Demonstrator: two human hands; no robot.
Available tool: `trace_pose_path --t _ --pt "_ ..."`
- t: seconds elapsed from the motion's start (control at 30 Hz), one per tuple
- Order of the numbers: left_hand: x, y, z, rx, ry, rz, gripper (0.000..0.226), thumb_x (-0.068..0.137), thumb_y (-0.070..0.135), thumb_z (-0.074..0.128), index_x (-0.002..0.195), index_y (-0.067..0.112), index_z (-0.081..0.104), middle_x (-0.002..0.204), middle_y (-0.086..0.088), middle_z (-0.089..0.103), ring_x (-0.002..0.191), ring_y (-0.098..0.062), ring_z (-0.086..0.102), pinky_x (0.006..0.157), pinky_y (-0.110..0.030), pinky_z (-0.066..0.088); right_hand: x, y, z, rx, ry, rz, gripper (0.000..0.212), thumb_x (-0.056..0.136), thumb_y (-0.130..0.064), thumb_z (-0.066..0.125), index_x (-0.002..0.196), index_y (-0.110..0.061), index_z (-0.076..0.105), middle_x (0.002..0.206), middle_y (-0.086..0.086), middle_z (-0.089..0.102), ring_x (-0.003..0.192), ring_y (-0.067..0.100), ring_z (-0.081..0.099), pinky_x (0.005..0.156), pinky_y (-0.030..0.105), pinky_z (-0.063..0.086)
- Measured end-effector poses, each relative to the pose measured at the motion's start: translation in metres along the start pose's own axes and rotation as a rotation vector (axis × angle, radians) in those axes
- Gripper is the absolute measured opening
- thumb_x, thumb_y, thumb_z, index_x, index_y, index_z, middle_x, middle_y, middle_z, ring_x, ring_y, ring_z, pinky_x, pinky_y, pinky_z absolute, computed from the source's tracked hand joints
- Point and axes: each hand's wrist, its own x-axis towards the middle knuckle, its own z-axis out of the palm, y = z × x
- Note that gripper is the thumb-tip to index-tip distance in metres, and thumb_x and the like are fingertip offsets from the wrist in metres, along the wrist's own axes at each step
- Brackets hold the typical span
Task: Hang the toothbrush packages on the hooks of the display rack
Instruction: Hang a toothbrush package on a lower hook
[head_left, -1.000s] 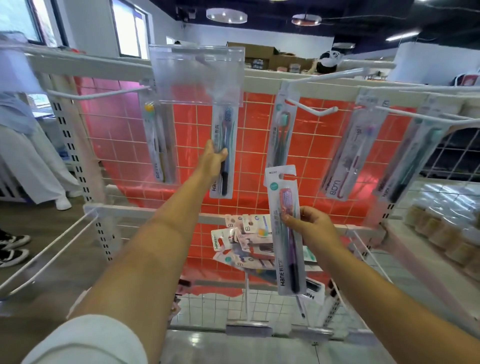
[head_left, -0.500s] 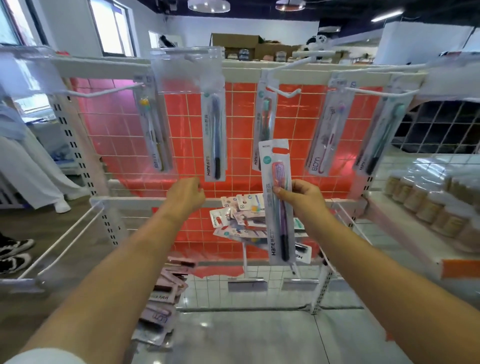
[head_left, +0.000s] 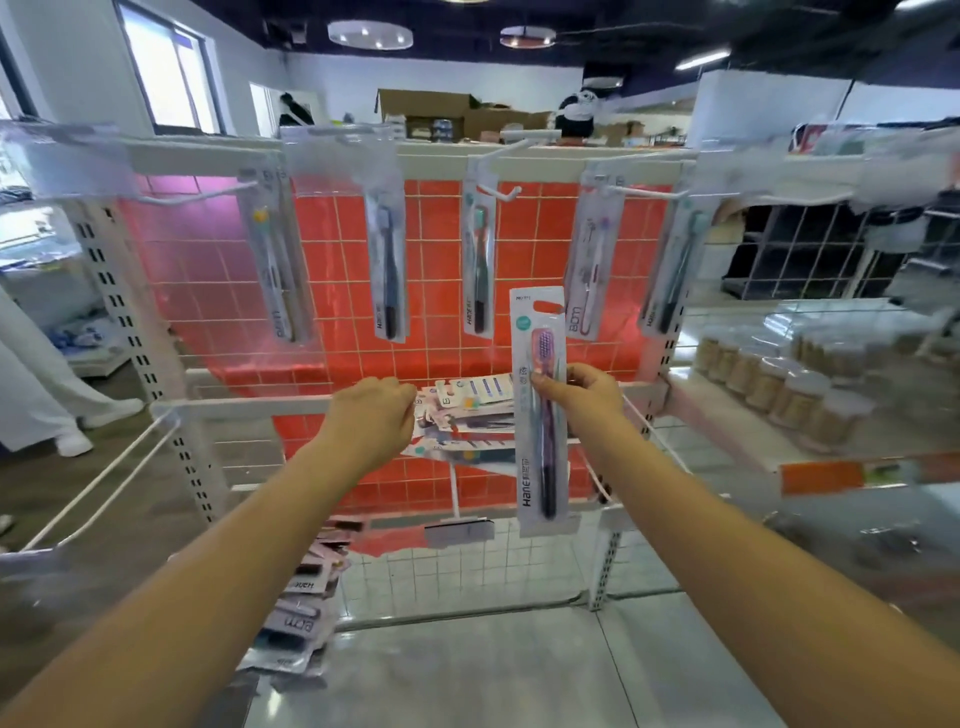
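Right hand (head_left: 582, 392) pinches toothbrush package (head_left: 543, 415); left hand (head_left: 376, 413) curled.

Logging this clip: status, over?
Right hand pinching purple toothbrush package, upright, unhung. Left hand curled at package pile, grip unclear. Hooks unobstructed.

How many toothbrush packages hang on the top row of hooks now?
5: far left, second, middle, fourth, far right. More may hang behind each one, hidden.

Left hand (head_left: 371, 415) fingers curled away, hidden; floor packages (head_left: 296, 618) blurred.
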Motion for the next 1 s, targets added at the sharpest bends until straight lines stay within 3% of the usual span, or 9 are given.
trace_pose_path --t 0.17,0.3,0.43,0.6,0.87,1.0 --pt "0.002 0.028 -0.012 -0.005 0.021 0.039 0.026 0.095 0.022 0.038 0.103 0.008 0.059 0.094 -0.007 0.06 0.088 -0.025 0.055 0.069 -0.036 0.046 -0.009 -0.004 -0.024 -0.041 0.043 0.007 0.006 0.084 -0.019 0.067 0.082 -0.02 0.062 0.081 -0.003 0.065 0.079 0.017 0.06 0.074 0.031 0.048" --pt "-0.001 0.047 -0.018 0.013 0.022 0.067 0.029 0.096 0.026 0.038 0.11 0.01 0.058 0.1 -0.006 0.06 0.092 -0.023 0.055 0.07 -0.033 0.045 -0.019 -0.008 -0.042 0.007 0.075 -0.002 0.006 0.085 -0.015 0.066 0.091 -0.014 0.064 0.078 -0.005 0.065 0.072 0.01 0.06 0.061 0.022 0.044" --pt "-0.006 0.059 -0.024 0.042 0.015 0.077 0.03 0.097 0.027 0.035 0.113 0.011 0.055 0.105 -0.005 0.06 0.095 -0.021 0.055 0.068 -0.028 0.039 -0.028 -0.008 -0.052 0.016 0.095 0.006 0.006 0.085 -0.014 0.066 0.083 -0.017 0.062 0.079 -0.004 0.064 0.072 0.013 0.059 0.061 0.025 0.045" --pt "-0.027 0.065 -0.03 0.006 0.016 0.073 0.027 0.096 0.024 0.036 0.106 0.01 0.057 0.101 -0.005 0.062 0.091 -0.022 0.056 0.073 -0.032 0.05 -0.045 -0.007 -0.056 0.016 0.082 -0.007 0.007 0.085 -0.014 0.065 0.082 -0.018 0.06 0.084 0.0 0.064 0.078 0.016 0.061 0.076 0.035 0.048" --pt "-0.088 0.069 -0.034 -0.137 0.001 0.06 0.027 0.097 0.026 0.037 0.104 0.013 0.059 0.099 -0.004 0.063 0.09 -0.021 0.058 0.076 -0.035 0.053 -0.102 -0.002 -0.05 0.003 0.107 -0.034 0.004 0.085 -0.014 0.065 0.083 -0.016 0.063 0.079 -0.003 0.063 0.074 0.015 0.059 0.065 0.027 0.045" --pt "-0.112 0.07 -0.042 -0.149 -0.061 0.043 0.025 0.097 0.024 0.035 0.1 0.013 0.058 0.096 -0.002 0.062 0.085 -0.019 0.056 0.071 -0.031 0.051 -0.131 0.0 -0.04 0.016 0.06 0.037 0.013 0.087 -0.015 0.064 0.099 -0.014 0.065 0.086 -0.003 0.065 0.084 0.017 0.06 0.084 0.038 0.048"
